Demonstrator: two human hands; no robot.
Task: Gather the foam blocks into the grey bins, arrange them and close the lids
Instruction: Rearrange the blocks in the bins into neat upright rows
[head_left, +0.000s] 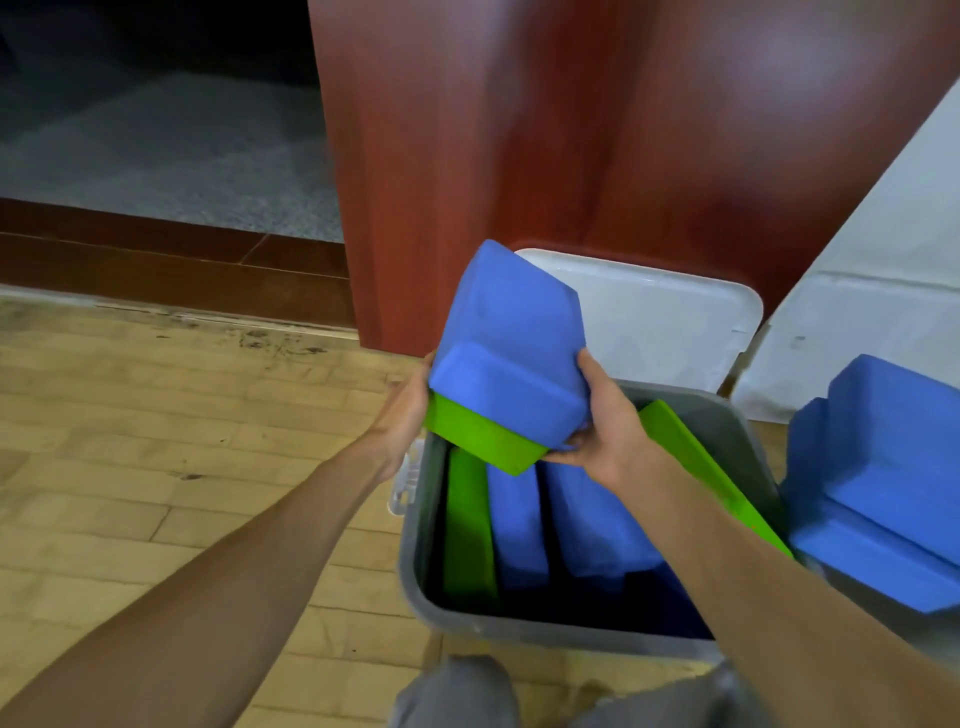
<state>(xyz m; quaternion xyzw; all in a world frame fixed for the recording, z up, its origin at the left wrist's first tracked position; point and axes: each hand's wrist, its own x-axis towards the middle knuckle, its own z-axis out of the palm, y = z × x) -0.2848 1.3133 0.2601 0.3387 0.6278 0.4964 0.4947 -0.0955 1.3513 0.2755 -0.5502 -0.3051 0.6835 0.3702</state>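
Note:
Both hands hold a stack of foam blocks above the open grey bin (415, 551): a blue block (511, 343) on top of a green block (483, 441). My left hand (408, 410) grips the stack's left side and my right hand (605, 421) grips its right side and underside. Inside the bin stand a green block (467, 525) and blue blocks (519, 525) on edge, with another green block (696, 462) leaning along the right wall. More blue blocks (883, 478) fill a second bin at the right edge.
The bin's white lid (660, 322) stands open against a red-brown wooden door (571, 130). A second white lid (857, 332) leans at the right. Pale wood floor lies to the left, with a dark threshold and grey carpet beyond. My knees show at the bottom.

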